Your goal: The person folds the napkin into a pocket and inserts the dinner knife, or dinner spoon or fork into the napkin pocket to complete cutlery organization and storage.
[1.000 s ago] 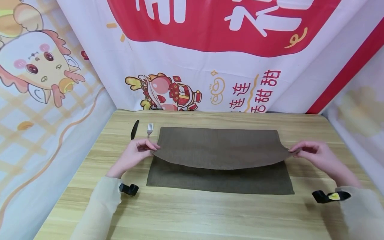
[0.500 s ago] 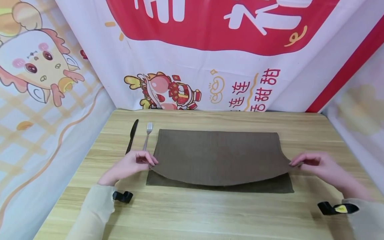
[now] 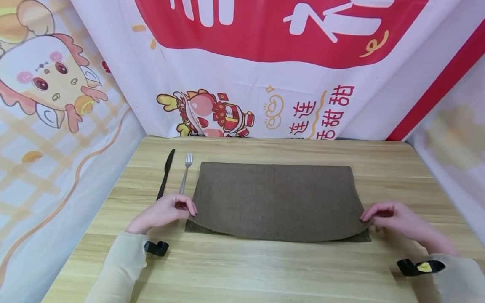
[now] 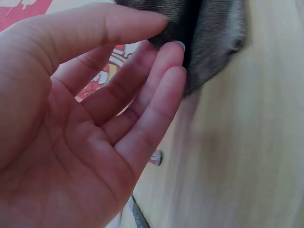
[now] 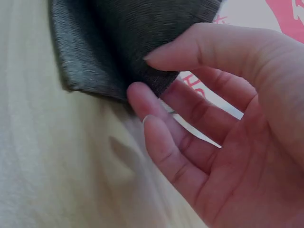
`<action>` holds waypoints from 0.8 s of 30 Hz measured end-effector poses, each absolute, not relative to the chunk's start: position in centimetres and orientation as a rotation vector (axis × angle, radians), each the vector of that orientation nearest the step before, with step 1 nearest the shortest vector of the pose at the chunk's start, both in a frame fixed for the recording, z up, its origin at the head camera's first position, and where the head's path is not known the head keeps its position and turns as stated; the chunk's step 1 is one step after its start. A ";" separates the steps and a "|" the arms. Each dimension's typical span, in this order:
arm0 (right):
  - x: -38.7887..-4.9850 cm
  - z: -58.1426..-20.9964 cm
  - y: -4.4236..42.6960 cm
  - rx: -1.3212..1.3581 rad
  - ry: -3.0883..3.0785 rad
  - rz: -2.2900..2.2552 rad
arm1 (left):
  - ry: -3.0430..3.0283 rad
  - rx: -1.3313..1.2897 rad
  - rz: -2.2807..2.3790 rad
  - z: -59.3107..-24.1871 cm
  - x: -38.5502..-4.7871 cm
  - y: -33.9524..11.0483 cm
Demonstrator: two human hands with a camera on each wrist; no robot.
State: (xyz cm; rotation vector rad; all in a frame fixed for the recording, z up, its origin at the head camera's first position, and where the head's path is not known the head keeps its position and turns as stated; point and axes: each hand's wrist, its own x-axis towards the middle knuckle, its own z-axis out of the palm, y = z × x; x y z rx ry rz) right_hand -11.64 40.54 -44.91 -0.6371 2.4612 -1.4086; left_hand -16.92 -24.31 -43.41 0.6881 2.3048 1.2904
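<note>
Fold is nearly closing while I am pinching both corners

On my left, the knife (image 3: 166, 172) and fork (image 3: 188, 160) are lying side by side, their near ends disappearing behind my left hand (image 3: 163, 213). Before me the brown cloth (image 3: 276, 198) is lying folded on the table (image 3: 265, 273). Half a second ago a dark strip of its lower layer (image 3: 195, 228) was showing along the near edge; now only slivers are peeking out at the two near corners. I am judging the fold almost done, the layers not yet quite meeting.

My left thumb (image 4: 128, 23) is pinching the top layer's left corner against a mostly hidden forefinger; my other fingers are curving loosely, slightly apart. On the right, my right hand (image 3: 401, 219) is mirroring this: its thumb (image 5: 185, 50) is pressing the opposite corner against fingers beneath, the lower fingertips hanging free.
</note>
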 end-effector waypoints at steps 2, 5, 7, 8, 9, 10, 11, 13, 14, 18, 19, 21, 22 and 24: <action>-11.5 -44.7 40.6 -0.628 2.486 -1.422 | 2.314 0.691 1.312 -43.2 -16.9 -24.4; -11.5 -44.6 40.8 -0.643 2.473 -1.398 | 2.299 0.719 1.281 -43.1 -16.9 -24.5; -11.5 -44.7 41.0 -0.638 2.438 -1.367 | 2.269 0.740 1.249 -43.1 -16.9 -24.5; -11.5 -44.7 41.0 -0.636 2.423 -1.351 | 2.251 0.736 1.235 -43.0 -16.9 -24.5; -11.6 -44.7 41.1 -0.640 2.421 -1.329 | 2.243 0.722 1.218 -43.0 -16.9 -24.5; -11.6 -44.7 41.1 -0.624 2.423 -1.316 | 2.240 0.716 1.209 -42.9 -16.9 -24.5; -11.5 -44.6 41.1 -0.601 2.431 -1.311 | 2.244 0.698 1.204 -42.9 -17.0 -24.6; -11.6 -44.5 41.1 -0.541 2.486 -1.305 | 2.283 0.649 1.213 -42.8 -17.2 -24.6; -11.7 -44.3 41.1 -0.494 2.516 -1.307 | 2.324 0.624 1.215 -42.8 -17.3 -24.6; -12.5 -43.3 40.7 -0.254 2.637 -1.321 | 2.520 0.552 1.273 -42.8 -18.8 -24.3; -12.8 -43.1 40.6 -0.205 2.662 -1.330 | 2.563 0.528 1.300 -42.8 -19.4 -24.1; -13.6 -42.8 40.4 -0.118 2.707 -1.333 | 2.640 0.471 1.331 -42.6 -20.5 -23.6; -14.0 -42.7 40.3 -0.073 2.727 -1.332 | 2.667 0.433 1.344 -42.5 -21.1 -23.3; -15.0 -42.5 40.1 0.004 2.740 -1.331 | 2.709 0.346 1.345 -42.2 -22.2 -22.8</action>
